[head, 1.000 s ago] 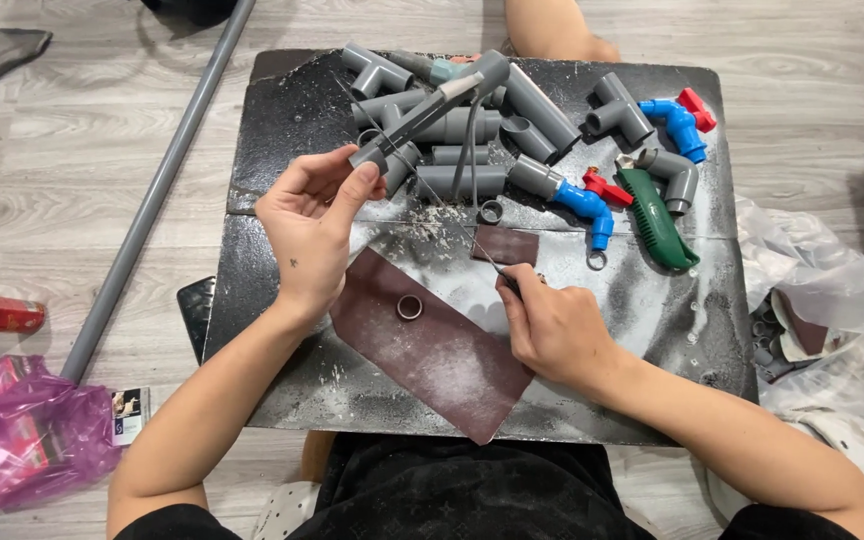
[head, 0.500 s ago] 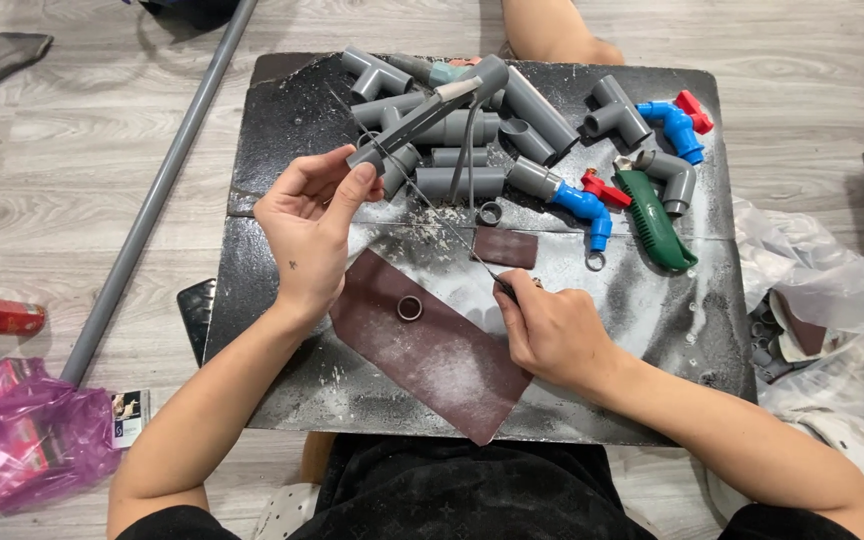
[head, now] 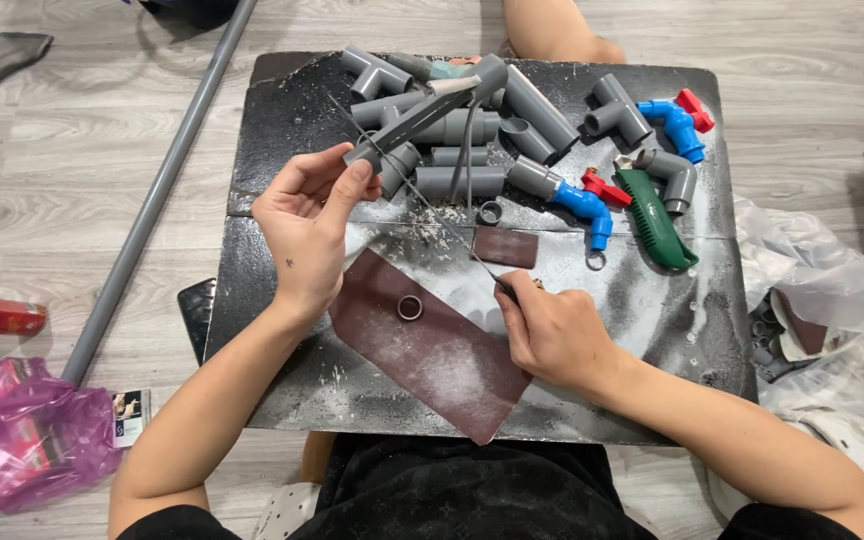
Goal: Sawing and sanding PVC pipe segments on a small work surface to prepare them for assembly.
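Head view: left hand (head: 304,225) pinches the grey pipe piece (head: 414,120) at eleven o'clock on the black board (head: 282,130); right hand (head: 552,330), clenched, grips a thin saw blade (head: 422,195) crossing it. I'd brace that pipe firmly and keep strokes light and straight.
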